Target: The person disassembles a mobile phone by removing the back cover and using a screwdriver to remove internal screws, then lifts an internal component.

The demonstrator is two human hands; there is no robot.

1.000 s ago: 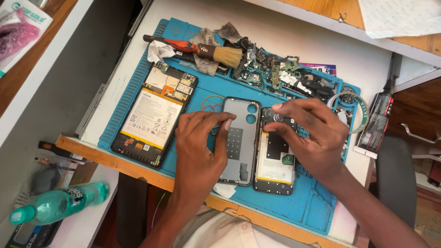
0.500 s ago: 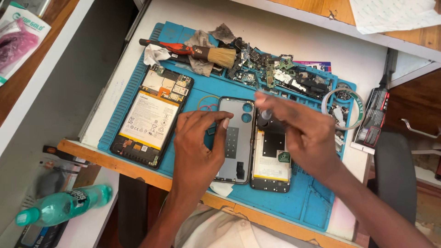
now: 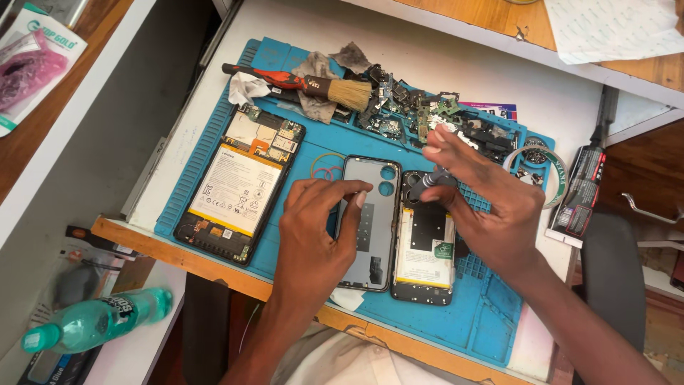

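A: Pinched in the right hand [image 3: 491, 207], a small screwdriver [image 3: 431, 180] stood on the opened phone [image 3: 425, 246] near the mat [image 3: 491, 321]'s front edge.
B: Left hand [image 3: 313, 228]?
A: Loose, fingertips pressing the back cover [image 3: 370, 221] beside it.
B: Step?
A: Looked like screw work; tip needed steady seating.

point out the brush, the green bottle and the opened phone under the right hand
brush [image 3: 349, 94], head view, on the tan bristles
green bottle [image 3: 96, 322], head view, on the middle of its body
opened phone [image 3: 425, 257], head view, on the pale battery below the right hand [image 3: 491, 207]
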